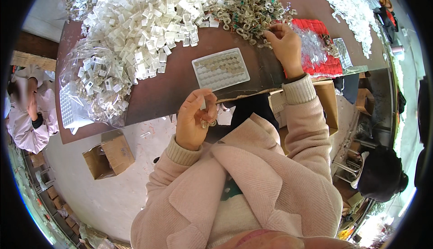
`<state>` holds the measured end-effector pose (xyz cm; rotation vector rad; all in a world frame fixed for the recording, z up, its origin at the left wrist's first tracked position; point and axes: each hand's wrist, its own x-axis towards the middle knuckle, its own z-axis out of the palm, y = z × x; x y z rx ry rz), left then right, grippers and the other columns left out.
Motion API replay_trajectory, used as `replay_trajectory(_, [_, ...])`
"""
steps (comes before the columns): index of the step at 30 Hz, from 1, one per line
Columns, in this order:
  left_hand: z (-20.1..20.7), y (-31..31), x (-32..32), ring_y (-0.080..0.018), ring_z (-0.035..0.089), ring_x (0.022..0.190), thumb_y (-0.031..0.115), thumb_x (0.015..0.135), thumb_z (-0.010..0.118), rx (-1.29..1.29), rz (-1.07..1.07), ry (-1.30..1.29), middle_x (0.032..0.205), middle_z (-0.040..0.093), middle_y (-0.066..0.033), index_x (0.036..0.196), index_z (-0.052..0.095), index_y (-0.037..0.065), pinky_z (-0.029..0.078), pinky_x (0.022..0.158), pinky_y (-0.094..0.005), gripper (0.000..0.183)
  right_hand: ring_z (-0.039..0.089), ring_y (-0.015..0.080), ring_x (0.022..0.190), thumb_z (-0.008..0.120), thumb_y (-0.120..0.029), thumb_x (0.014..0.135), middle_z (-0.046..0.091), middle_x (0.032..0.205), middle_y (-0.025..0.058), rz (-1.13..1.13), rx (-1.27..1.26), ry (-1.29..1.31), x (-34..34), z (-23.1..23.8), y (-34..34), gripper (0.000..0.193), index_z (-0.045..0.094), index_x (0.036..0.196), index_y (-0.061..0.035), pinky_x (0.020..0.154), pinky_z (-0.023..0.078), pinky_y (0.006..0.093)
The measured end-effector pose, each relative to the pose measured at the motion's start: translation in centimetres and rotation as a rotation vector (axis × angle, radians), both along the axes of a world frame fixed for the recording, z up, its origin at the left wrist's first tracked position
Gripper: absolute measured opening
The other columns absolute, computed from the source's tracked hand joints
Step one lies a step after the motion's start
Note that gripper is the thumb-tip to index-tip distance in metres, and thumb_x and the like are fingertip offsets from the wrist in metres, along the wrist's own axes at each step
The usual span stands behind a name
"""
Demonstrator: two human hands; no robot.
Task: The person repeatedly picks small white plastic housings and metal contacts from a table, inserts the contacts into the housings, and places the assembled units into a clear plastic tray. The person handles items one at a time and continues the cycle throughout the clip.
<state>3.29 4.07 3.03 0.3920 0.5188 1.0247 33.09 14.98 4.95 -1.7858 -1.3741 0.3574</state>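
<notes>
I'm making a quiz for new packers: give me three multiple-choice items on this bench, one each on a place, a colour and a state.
1. Where does the white tray lie?
A. on the brown table, before the person
B. on the floor
C. on the red mat

2. What colour is the mat under the right hand?
A. blue
B. red
C. black

3. What is the left hand doing?
A. lying flat on the table
B. pinching small rings in its fingers
C. gripping a cardboard box

Answers: A, it rests near the table's front edge; B, red shows beside the wrist; B, the rings hang at the palm.
</notes>
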Motion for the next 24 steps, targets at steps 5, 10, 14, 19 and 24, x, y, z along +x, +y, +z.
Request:
replay_trajectory(5, [-0.2,0.1,-0.1,-0.0123,0.047,0.065,0.017,0.101,0.054,0.012,-0.021,-0.062,0.1,0.062,-0.0079,0.114,0.062,0.003,0.036,0.055,-0.0243,0.022,0.068,0.0112,0.076,0.073,-0.009,0.084,0.073,0.087,0.0081,0.077,0.314,0.201,0.0,1.0,-0.2,0.018,0.07,0.101,-0.0016,0.069,0.054,0.027])
replay_trajectory(10, [-0.2,0.0,-0.2,-0.0125,0.048,0.065,0.017,0.1,0.054,0.016,-0.032,-0.028,0.099,0.061,-0.0085,0.112,0.061,0.003,0.037,0.054,-0.0244,0.019,0.068,0.0105,0.08,0.075,-0.009,0.085,0.073,0.088,0.0064,0.076,0.276,0.075,-0.2,1.4,0.2,0.021,0.07,0.104,-0.0031,0.072,0.053,0.0256])
replay_trajectory(14, [-0.1,-0.2,-0.1,-0.0126,0.048,0.064,0.017,0.1,0.055,0.002,-0.006,0.012,0.096,0.06,-0.0081,0.11,0.06,0.003,0.037,0.054,-0.0247,0.018,0.067,0.0086,0.085,0.073,-0.004,0.088,0.073,0.095,0.0054,0.084,0.392,0.222,0.7,2.2,1.1,0.022,0.069,0.109,-0.0027,0.074,0.053,0.0222])
replay_trajectory(19, [0.1,-0.1,0.1,-0.0128,0.048,0.064,0.016,0.1,0.055,-0.009,-0.006,0.022,0.094,0.06,-0.0075,0.108,0.06,0.002,0.038,0.054,-0.0251,0.017,0.066,0.0078,0.086,0.07,0.002,0.089,0.072,0.095,0.0049,0.147,0.519,0.448,0.8,2.4,1.8,0.019,0.067,0.108,-0.001,0.073,0.051,0.0205])
replay_trajectory(24, [0.2,-0.3,-0.1,-0.0131,0.049,0.064,0.016,0.1,0.055,-0.01,-0.001,0.042,0.091,0.059,-0.0073,0.105,0.06,0.001,0.039,0.055,-0.0252,0.017,0.068,0.01,0.09,0.07,0.004,0.089,0.073,0.096,0.0063,0.203,0.511,0.419,1.1,3.6,1.6,0.019,0.066,0.107,-0.0008,0.076,0.053,0.0209])
